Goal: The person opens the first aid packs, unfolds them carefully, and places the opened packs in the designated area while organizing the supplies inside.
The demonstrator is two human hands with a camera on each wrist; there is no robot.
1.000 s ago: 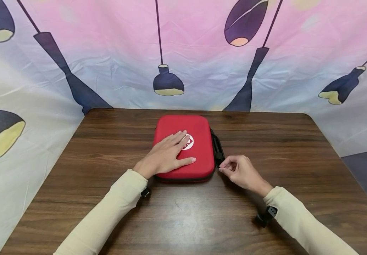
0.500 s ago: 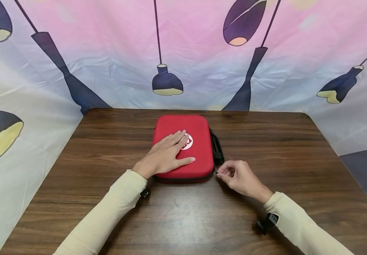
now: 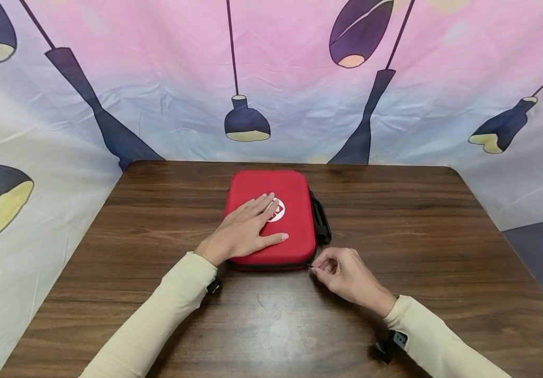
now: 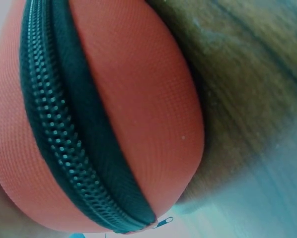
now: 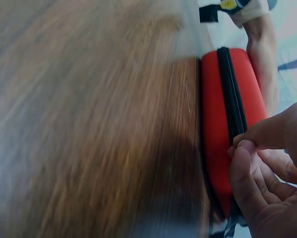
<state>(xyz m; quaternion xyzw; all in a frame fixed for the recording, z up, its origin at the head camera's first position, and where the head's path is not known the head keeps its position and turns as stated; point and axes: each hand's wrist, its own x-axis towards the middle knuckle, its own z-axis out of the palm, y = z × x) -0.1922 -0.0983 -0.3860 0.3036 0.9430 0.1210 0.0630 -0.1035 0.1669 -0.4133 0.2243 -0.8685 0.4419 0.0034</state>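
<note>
A red zippered hard case (image 3: 297, 210) with a white round emblem (image 3: 278, 210) lies flat on the table. My left hand (image 3: 243, 228) rests on its lid, fingers straight and spread, partly covering the emblem. At the near right corner, thumb and forefinger of my right hand (image 3: 349, 275) pinch a small dark zipper pull (image 3: 310, 265). The black zipper (image 4: 64, 144) runs along the case's side, its teeth meshed in the stretch shown by the left wrist view. In the right wrist view the fingertips sit right at the zipper band (image 5: 231, 94) and mostly hide the pull.
A black carry handle (image 3: 320, 218) sticks out from the case's right side. The brown wooden table (image 3: 417, 220) extends around the case, its far edge close to a printed cloth backdrop (image 3: 181, 105). Each wrist wears a black camera (image 3: 389, 346).
My right hand has moved with the zipper pull from beside the handle, toward me and slightly left, round to the near right corner. The left hand stays on the lid.
</note>
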